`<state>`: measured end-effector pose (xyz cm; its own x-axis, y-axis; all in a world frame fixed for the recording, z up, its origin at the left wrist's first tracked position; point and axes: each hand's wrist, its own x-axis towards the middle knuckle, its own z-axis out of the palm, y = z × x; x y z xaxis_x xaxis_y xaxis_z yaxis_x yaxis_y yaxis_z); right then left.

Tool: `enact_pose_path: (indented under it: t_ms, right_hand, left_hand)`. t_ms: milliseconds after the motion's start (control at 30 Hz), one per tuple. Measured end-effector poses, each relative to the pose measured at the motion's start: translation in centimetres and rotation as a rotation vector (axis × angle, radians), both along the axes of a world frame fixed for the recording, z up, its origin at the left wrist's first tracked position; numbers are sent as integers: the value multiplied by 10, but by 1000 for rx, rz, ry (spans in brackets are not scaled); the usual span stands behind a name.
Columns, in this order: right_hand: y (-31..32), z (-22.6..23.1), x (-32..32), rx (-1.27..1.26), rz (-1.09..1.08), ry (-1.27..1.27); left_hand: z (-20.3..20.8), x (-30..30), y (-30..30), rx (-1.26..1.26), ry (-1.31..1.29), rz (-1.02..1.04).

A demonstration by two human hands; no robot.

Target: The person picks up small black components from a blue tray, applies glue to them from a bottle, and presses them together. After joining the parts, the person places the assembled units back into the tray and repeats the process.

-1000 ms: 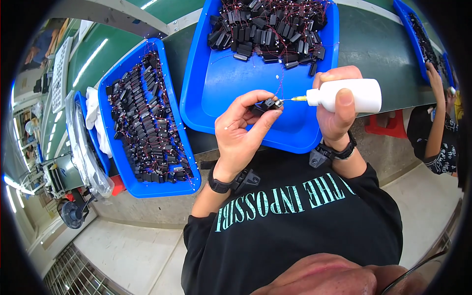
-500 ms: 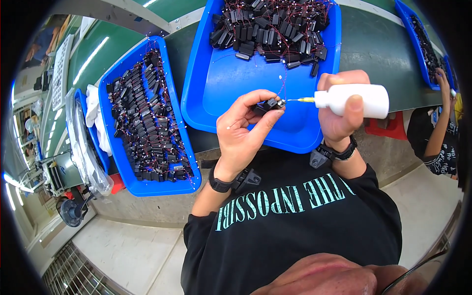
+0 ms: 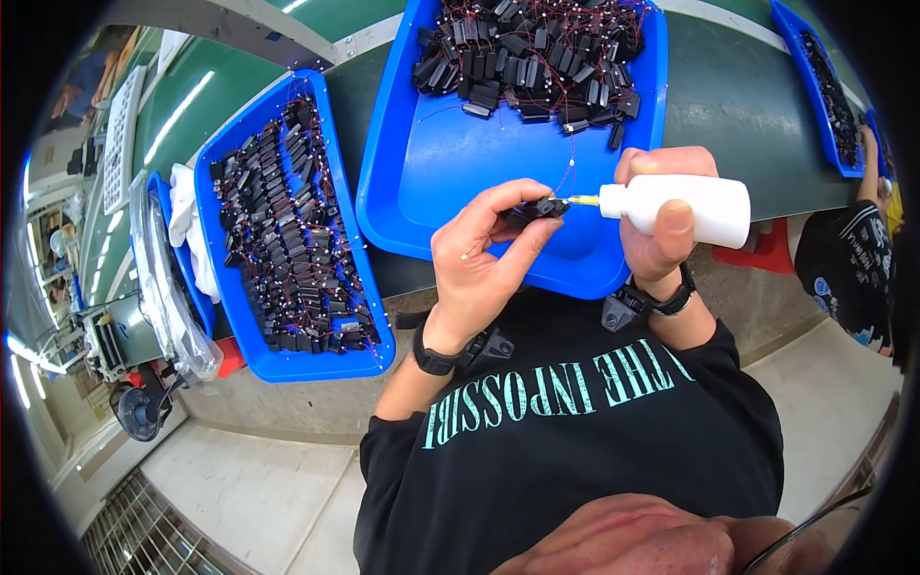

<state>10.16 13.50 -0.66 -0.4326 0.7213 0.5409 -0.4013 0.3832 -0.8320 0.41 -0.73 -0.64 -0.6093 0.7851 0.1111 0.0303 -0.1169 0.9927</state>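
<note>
While L hand [image 3: 482, 251] pinches blk part [image 3: 544, 208], R hand [image 3: 656, 247] grips wht bottle [image 3: 717, 206], nozzle [image 3: 586, 200] nr part.

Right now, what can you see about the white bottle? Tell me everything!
The bottle is smooth, round and white, plastic by its look, with a thin yellow nozzle. The right hand holds it sideways in the air, thumb in front. Its nozzle points left at a small black part in the left hand; whether they touch is unclear.
</note>
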Motion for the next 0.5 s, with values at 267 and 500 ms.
enact_pose_path:
  t_ms: [267, 500]
  right_hand:
    - [0, 1, 1, -20, 17, -12]
    - [-1, 2, 0, -50, 10, -12]
  left_hand:
    - [-2, 0, 0, 10, 5, -2]
    - [-1, -1, -1, 0, 1, -6]
